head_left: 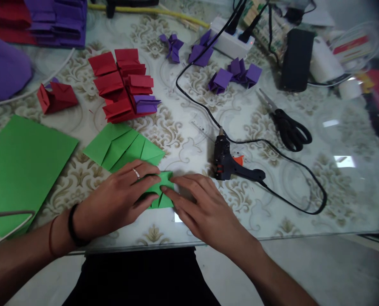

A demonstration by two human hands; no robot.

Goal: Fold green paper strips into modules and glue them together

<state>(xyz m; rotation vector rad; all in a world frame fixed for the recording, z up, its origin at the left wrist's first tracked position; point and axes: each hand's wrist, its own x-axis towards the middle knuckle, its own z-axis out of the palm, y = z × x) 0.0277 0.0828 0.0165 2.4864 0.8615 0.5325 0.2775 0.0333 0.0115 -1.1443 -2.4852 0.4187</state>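
Note:
A small folded green paper (pixel 165 203) lies on the table near its front edge, between my hands. My left hand (pixel 117 204), with a ring and a black wristband, holds the paper's left part down with fingers and thumb. From the other side, my right hand (pixel 205 208) grips the right edge, its fingertips pressing on the folds. Just behind the left hand rests a larger folded green paper (pixel 122 146) with crease flaps. A flat stack or sheet of green paper (pixel 26 165) lies to the left.
Red folded paper blocks (pixel 113 85) stand behind, with purple folded pieces (pixel 221 80) further right. A black glue gun (pixel 224 157) and its looping cable lie right of my hands, near black-handled scissors (pixel 293 129). A white power strip (pixel 232 40) sits at the back.

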